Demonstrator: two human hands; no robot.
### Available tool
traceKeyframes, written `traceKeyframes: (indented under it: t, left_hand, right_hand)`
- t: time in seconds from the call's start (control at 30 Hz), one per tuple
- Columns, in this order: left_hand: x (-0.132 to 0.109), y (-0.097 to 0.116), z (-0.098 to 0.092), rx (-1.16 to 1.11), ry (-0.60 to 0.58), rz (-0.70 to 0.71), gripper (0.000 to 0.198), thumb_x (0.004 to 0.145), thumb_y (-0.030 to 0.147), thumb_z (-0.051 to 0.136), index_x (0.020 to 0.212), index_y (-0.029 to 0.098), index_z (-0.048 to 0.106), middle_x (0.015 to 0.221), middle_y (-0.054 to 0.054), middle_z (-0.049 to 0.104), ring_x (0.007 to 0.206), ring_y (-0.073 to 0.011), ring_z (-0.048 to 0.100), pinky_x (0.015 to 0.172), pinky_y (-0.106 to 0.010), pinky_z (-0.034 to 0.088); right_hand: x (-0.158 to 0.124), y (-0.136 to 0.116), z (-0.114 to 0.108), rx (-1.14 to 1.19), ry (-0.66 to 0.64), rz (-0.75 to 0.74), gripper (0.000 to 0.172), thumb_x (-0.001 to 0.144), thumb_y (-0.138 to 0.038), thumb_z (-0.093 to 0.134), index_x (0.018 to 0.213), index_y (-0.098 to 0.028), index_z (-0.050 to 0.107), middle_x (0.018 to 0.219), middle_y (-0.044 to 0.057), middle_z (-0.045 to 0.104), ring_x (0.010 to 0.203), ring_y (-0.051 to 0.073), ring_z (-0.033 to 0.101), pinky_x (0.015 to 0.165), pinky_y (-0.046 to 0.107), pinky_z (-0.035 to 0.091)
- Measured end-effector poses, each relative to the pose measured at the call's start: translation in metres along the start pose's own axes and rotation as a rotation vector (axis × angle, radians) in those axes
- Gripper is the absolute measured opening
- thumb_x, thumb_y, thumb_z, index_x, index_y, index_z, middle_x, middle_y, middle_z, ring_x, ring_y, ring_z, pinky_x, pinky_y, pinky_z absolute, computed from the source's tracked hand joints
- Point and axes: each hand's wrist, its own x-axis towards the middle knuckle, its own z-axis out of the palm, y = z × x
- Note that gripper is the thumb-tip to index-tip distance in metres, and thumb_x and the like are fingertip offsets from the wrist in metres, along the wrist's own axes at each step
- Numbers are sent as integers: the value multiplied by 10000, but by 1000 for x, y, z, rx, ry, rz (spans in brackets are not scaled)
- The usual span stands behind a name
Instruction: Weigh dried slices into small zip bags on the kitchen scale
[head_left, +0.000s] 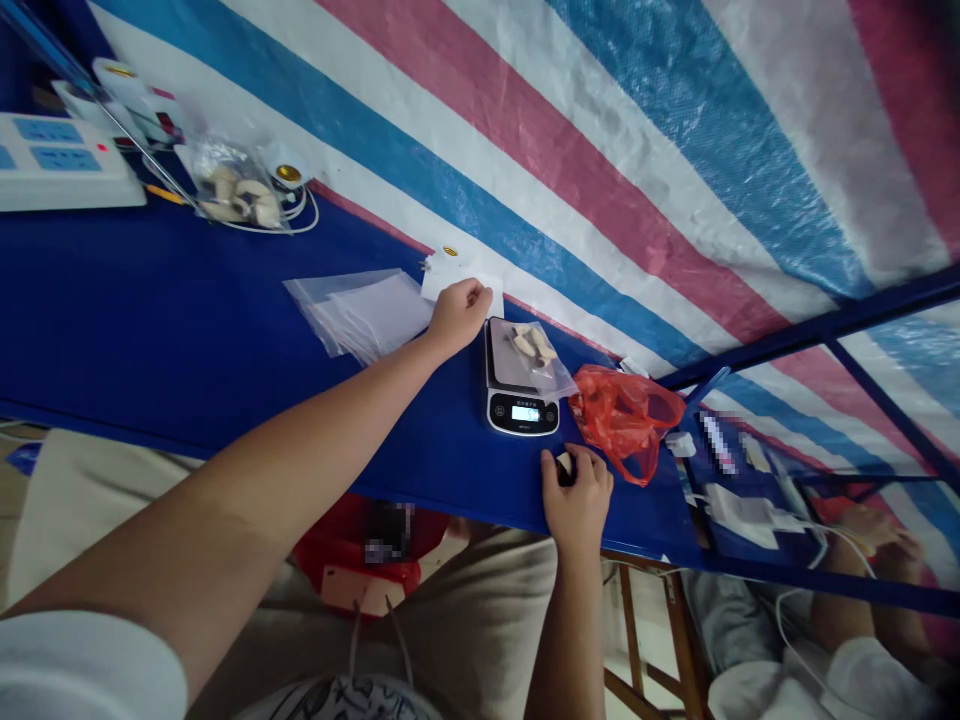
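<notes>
My left hand (461, 312) is just left of the kitchen scale (511, 368), over a white sheet of paper (442, 280). Its fingers are curled together, and whatever they may hold is hidden. A clear plastic bag with several pale, curved pieces (534, 346) rests on the scale's plate and hangs over its right side. The display is lit, but its digits are too blurred to read. In front of the scale, my right hand (579, 490) lies on the blue tabletop, its fingers curled round a small dark-and-cream piece (565, 467).
Flat clear bags (371, 312) lie left of the scale, and a crumpled red plastic bag (622, 412) right of it. Farther left are a filled clear bag (240, 190) and a power strip (64, 160). Beyond a blue frame, another person's hands (885, 535) show.
</notes>
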Motion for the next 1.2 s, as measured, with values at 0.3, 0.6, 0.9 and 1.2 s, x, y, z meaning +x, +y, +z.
traceKeyframes:
  t: [0.3,0.6,0.9,1.2]
  left_hand:
    - [-3,6,-3,-6,-51,-36,261,881,251,547,628,205,500,541,29,439,573,-148,443,609,-324,334]
    - [-5,7,-1,27,-69,-15,265,874,240,550,619,206,485,546,30,434,579,-147,439,611,-328,331]
    - [-4,7,0,26,-87,-7,262,883,249,542,628,209,497,567,18,472,590,-152,451,612,-326,347]
    - [-8,10,1,24,-87,70,129,883,240,549,758,207,552,668,11,563,623,-147,505,636,-310,395]
  right_hand:
    - [8,1,9,-123,-106,85,398,992,-433,382,920,-171,673,875,116,717,745,235,646,664,314,417]
    - [6,10,4,343,44,490,458,843,-636,628,896,-182,652,750,55,697,550,164,589,567,277,458]
    - [16,11,11,888,-3,618,378,657,-369,671,983,-178,665,868,12,668,716,148,633,592,249,499]
    - [36,-12,20,942,2,534,346,681,-367,759,953,-159,711,915,43,737,834,193,706,861,392,593]
